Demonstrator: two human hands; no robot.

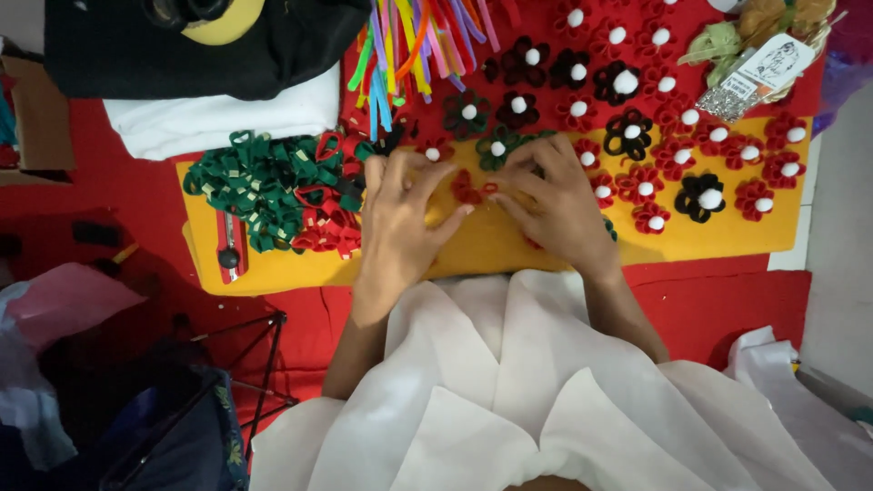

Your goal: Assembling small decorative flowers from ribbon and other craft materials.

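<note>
My left hand [398, 218] and my right hand [555, 205] meet over a yellow felt sheet [727, 238], fingertips pinching a small red looped felt piece [466, 188] between them. A heap of green and red felt loops [273, 186] lies just left of my left hand. Finished felt flowers with white pom-pom centres, red [641, 185], black [702, 195] and green [466, 113], are spread beyond and to the right of my right hand. White cloth [509, 400] covers my lap below both wrists.
A red cutter knife [229, 247] lies at the yellow sheet's left end. Coloured pipe cleaners [414, 45] fan out at the top. Folded white cloth [218, 118] under a black bag [182, 45] sits top left. A packet of small parts [759, 77] is top right.
</note>
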